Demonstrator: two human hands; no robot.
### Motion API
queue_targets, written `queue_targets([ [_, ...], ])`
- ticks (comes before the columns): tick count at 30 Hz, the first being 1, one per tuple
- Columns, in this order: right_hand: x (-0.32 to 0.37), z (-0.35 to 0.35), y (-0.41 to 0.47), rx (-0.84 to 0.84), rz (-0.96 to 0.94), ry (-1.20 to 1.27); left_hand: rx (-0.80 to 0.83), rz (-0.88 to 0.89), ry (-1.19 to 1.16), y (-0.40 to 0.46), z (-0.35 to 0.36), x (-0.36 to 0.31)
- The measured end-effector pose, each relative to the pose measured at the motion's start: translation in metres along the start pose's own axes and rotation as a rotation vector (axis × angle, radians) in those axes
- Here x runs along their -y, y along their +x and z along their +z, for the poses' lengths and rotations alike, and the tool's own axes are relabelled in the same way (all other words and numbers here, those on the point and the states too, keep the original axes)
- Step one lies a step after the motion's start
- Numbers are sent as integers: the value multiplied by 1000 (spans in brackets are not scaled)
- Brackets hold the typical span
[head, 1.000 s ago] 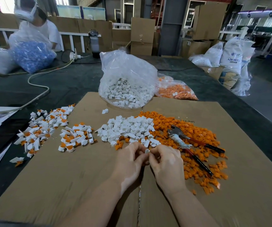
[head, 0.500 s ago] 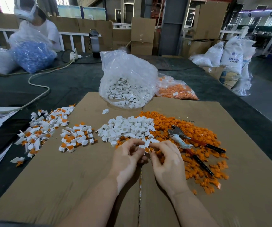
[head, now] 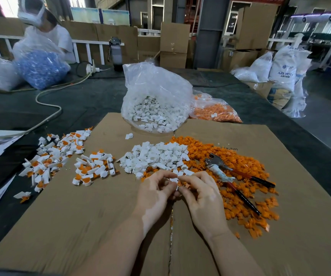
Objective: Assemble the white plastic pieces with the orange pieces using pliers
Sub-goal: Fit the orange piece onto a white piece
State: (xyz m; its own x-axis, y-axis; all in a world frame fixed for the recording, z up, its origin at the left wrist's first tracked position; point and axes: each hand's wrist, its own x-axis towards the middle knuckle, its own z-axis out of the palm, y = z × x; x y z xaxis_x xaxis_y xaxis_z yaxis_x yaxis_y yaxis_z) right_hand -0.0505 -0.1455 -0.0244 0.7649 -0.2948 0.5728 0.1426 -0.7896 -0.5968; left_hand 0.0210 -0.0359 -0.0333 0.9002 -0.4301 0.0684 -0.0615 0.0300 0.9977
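Two heaps of finished white-and-orange assemblies lie at the left of the cardboard sheet (head: 81, 226): a larger one (head: 51, 160) at the sheet's left edge, spilling onto the dark tabletop (head: 93, 100), and a smaller one (head: 95, 168) just right of it. By that showing a fair share of the work is done, but much more is left. Loose white pieces (head: 156, 156) sit in a pile at the middle of the sheet, touching a broad spread of loose orange pieces (head: 236, 196) to its right. Beyond them, on the far side, a clear bag of white pieces (head: 154, 114) and a bag of orange pieces (head: 216, 112) are still well stocked.

Near the middle, the left hand (head: 154, 194) and the right hand (head: 200, 194) meet fingertip to fingertip just this side of the white pile. Both have fingers curled in a pinch around a small white piece (head: 174, 180) held between them; whether an orange piece is already seated in it cannot be told.

Pliers (head: 220, 170) lie untouched on the orange spread, right of the hands, handles pointing near and right. Judging by this, the current piece is being fitted by hand and the pliers step is not yet done.
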Motion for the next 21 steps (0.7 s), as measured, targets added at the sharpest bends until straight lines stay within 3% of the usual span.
queue_targets([
  [17, 0, -3, 1, -11, -2, -128, -32, -31, 28, 4, 2, -9],
  [21, -5, -22, 16, -52, 145, -317, -43, -128, -99, 6, 6, -15],
])
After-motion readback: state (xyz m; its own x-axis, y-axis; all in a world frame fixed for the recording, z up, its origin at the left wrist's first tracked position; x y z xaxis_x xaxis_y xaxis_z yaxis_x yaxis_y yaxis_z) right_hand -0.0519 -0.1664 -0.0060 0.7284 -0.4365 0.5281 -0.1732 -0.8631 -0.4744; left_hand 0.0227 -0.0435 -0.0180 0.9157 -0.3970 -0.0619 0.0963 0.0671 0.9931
